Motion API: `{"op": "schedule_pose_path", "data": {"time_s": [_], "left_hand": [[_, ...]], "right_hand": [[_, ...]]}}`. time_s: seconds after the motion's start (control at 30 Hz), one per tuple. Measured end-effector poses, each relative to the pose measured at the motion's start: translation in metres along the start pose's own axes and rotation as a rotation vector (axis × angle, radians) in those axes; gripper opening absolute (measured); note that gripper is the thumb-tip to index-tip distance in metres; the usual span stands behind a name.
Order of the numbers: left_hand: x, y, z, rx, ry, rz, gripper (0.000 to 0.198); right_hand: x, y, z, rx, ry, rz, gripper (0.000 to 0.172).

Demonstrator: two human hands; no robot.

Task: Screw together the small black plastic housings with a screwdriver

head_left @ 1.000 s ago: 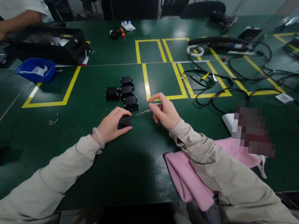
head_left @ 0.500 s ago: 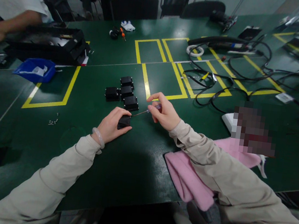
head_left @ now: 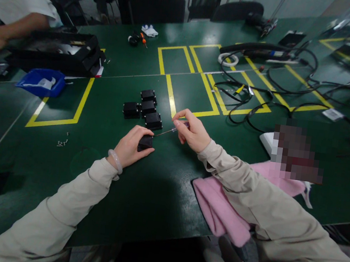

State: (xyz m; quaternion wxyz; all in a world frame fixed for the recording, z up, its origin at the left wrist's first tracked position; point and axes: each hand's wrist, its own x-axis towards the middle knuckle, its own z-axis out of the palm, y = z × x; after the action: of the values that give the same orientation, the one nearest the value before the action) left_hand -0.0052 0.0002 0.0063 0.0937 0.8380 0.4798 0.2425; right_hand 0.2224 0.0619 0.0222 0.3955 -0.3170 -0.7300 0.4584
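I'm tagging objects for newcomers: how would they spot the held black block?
On the green table, find the four black blocks near the picture's middle. Just below them in the picture is the held block, the only one gripped by the left hand.

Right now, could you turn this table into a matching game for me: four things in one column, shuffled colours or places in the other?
1. Screwdriver
2. Bin
3. Nearest cloth
4. Loose screws

A. Pink
B. Held in the right hand
C. Scattered on the table
D. Blue

Pairs: 1-B, 2-D, 3-A, 4-C
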Motion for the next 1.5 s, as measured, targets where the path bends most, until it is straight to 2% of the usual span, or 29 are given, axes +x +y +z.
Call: {"op": "schedule_pose_path", "data": {"time_s": [0.17,0.43,0.53,0.83,0.93,1.17,1.27,1.5], "left_hand": [[0.0002,0.0,0.0003,0.001,-0.001,0.003,0.034],[0.0003,0.0008,0.0003,-0.002,0.008,0.01,0.033],[0.0003,0.0013,-0.0001,-0.002,0.003,0.005,0.033],[0.0005,0.0011,-0.0003,-0.002,0.0,0.001,0.033],[0.0002,0.0008,-0.0004,-0.001,-0.004,0.0,0.033],[0.0002,0.0007,-0.0003,0.003,-0.005,-0.007,0.034],[0.0005,0.001,-0.0002,0.003,-0.004,-0.009,0.033],[0.0003,0.0012,-0.0001,0.003,0.001,-0.002,0.034]], "right_hand": [[0.0002,0.0014,-0.0004,0.008,-0.003,0.005,0.004],[0.0001,-0.0007,-0.0001,-0.015,-0.005,0.013,0.009],[0.0004,0.0001,-0.0006,0.001,-0.007,0.0,0.004],[0.0002,-0.0003,-0.0008,-0.014,-0.01,0.021,0.003],[0.0006,0.0001,-0.0005,0.005,0.0,0.001,0.008],[0.0002,-0.0004,-0.0011,0.0,-0.014,0.031,0.004],[0.0006,0.0001,-0.0009,0.025,-0.008,0.008,0.01],[0.0012,0.002,-0.0007,0.003,-0.015,0.028,0.005]]}}
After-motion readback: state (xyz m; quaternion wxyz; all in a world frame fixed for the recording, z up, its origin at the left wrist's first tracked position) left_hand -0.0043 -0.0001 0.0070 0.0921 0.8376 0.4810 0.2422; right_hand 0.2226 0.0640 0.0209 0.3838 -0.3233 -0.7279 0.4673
